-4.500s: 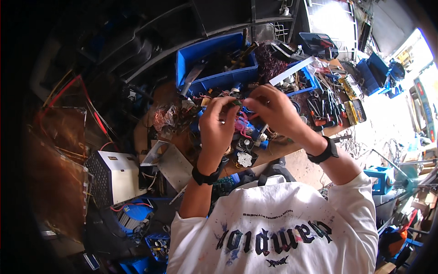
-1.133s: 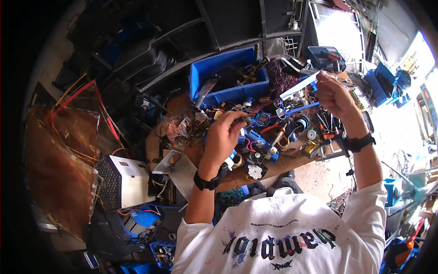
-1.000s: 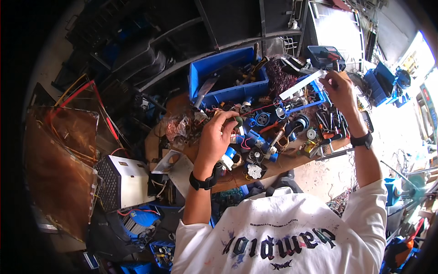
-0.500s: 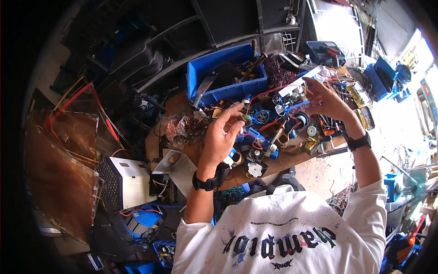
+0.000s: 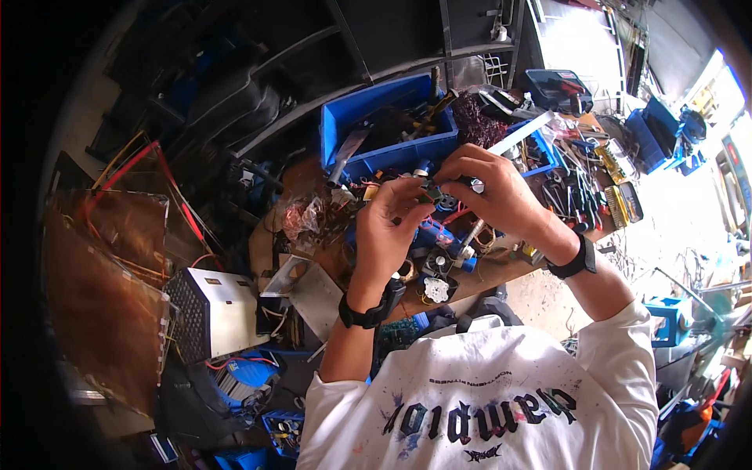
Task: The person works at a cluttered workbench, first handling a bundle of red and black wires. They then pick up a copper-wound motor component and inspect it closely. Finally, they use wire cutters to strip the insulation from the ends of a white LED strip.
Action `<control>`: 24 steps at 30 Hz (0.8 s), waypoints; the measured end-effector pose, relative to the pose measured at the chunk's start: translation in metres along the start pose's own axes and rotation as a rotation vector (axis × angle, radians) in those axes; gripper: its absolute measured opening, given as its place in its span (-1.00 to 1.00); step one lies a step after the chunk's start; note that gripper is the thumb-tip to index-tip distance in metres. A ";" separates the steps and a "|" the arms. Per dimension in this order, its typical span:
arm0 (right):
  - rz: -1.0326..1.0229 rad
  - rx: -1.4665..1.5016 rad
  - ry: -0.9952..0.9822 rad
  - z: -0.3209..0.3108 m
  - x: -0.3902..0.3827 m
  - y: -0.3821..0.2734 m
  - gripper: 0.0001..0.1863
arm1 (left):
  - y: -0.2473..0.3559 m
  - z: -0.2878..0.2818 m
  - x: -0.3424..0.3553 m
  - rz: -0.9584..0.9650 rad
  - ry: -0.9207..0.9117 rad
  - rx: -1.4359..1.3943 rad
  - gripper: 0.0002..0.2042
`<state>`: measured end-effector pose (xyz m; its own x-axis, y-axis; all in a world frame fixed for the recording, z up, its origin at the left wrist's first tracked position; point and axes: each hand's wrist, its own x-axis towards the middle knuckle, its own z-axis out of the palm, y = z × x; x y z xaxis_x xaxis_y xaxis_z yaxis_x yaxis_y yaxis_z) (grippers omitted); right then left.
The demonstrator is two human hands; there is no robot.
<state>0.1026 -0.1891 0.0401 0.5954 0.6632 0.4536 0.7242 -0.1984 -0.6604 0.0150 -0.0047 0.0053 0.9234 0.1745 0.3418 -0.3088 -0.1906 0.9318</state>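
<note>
A small dark-green piece, perhaps a little circuit board, is pinched between the thumb and fingers of my left hand. My right hand meets it from the other side, its fingers curled and pressed together by the piece. Whether those fingertips grip the piece or something smaller is hidden. Below the hands lies a blue motor-like part with red wires. A white round fitting sits at the near edge of the wooden workbench.
Behind the hands stands a large blue bin holding tools. A smaller blue tray and several hand tools lie to the right. Bagged copper wire is at the left, and a white metal case stands beyond the bench's left side.
My right hand has come left and nearer, from the tray area to the green piece. The left hand stays about in place, still holding the piece.
</note>
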 end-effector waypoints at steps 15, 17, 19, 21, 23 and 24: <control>-0.066 -0.018 0.201 0.025 -0.008 -0.009 -0.83 | 0.005 0.007 -0.006 0.402 0.207 0.408 -0.53; 0.055 0.160 0.149 0.024 -0.009 -0.005 -0.82 | 0.008 0.009 -0.008 0.294 0.184 0.326 -0.51; 0.096 0.178 0.165 0.020 -0.008 -0.007 -0.82 | 0.008 0.009 -0.009 0.210 0.153 0.237 -0.52; 0.128 0.186 0.162 0.014 -0.004 -0.011 -0.82 | 0.009 0.008 -0.010 0.150 0.115 0.141 -0.56; 0.084 0.135 0.107 0.006 0.001 -0.008 -0.84 | 0.007 0.006 -0.008 0.152 0.102 0.140 -0.60; 0.061 0.110 0.079 0.003 0.003 -0.007 -0.85 | 0.006 0.006 -0.008 0.153 0.096 0.140 -0.63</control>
<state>0.0986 -0.1835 0.0445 0.6657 0.5927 0.4533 0.6458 -0.1533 -0.7480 0.0073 -0.0129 0.0080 0.8405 0.2229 0.4938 -0.4026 -0.3531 0.8446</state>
